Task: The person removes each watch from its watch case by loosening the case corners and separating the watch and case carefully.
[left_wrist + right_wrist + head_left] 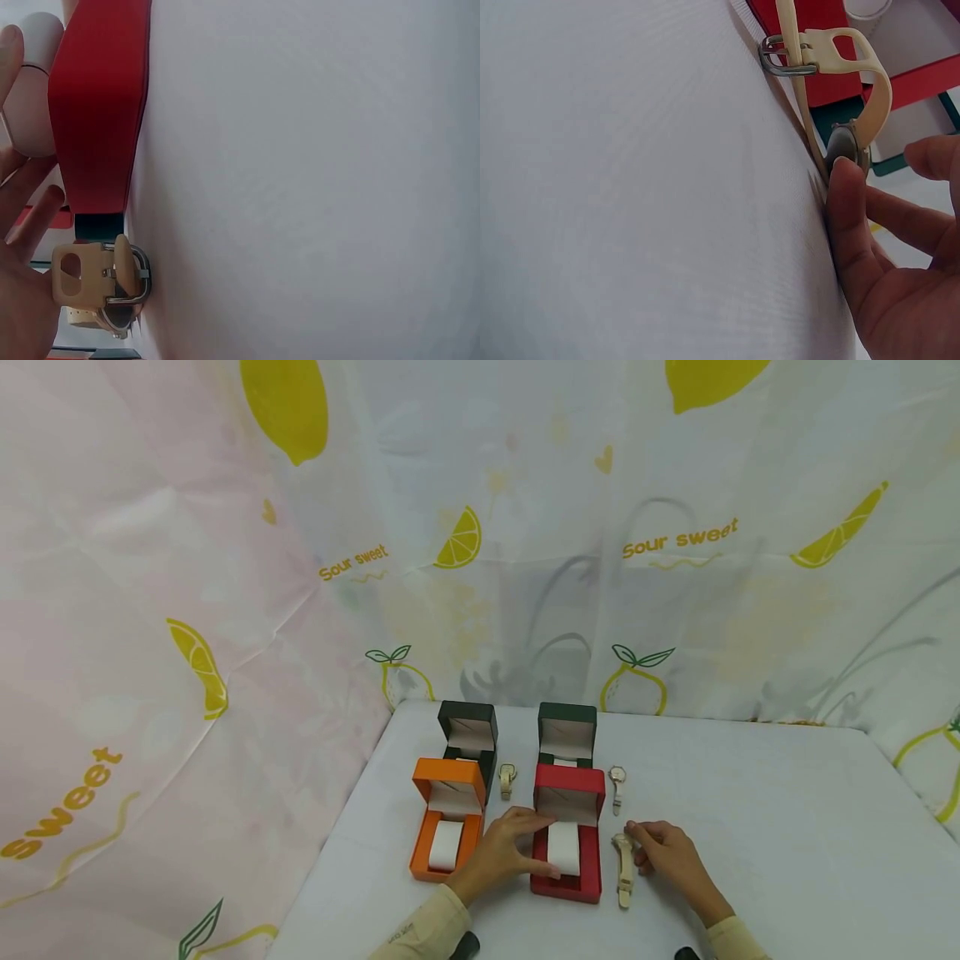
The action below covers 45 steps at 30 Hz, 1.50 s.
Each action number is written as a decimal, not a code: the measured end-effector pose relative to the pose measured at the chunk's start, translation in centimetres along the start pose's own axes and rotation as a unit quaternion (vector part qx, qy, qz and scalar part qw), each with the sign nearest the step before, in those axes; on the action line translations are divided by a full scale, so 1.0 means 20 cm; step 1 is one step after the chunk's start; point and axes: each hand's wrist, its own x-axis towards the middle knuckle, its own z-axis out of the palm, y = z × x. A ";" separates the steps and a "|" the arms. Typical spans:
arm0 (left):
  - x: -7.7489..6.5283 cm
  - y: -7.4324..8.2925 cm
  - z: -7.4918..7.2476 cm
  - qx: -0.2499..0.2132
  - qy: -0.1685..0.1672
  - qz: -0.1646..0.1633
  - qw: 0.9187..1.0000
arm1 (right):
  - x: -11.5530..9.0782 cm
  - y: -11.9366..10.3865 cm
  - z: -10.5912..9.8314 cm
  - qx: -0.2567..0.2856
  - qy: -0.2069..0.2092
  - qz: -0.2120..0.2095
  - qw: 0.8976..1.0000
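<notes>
My left hand [504, 852] reaches over the left side of an open red watch box [589, 890], thumb and fingers at opposite ends of its white watch cushion [564, 849]. In the left wrist view the cushion [31, 112] lies between them, gripped. To the right of that box, a cream-strapped watch [625, 872] lies lengthwise. My right hand [667, 856] pinches it by the case; the right wrist view shows the thumb [847, 195] against the case back, with the buckled strap [877, 97] looping up.
An open orange box [418, 860] with a white cushion stands left of the red one. Behind them are a black box [467, 714] and a dark green box [567, 714], lids raised. One watch [507, 781] lies between the box columns, another watch [617, 785] on the right.
</notes>
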 end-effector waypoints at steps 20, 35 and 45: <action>0.01 0.02 0.01 0.044 -0.041 -0.023 0.998 | 0.00 -0.01 0.00 -0.011 -0.002 0.000 1.000; 0.02 0.01 0.02 0.066 -0.049 0.008 0.997 | 0.00 -0.01 0.00 -0.007 -0.002 0.000 1.000; 0.02 0.03 0.02 0.069 -0.053 0.011 0.996 | 0.00 -0.01 0.00 -0.009 -0.002 0.000 1.000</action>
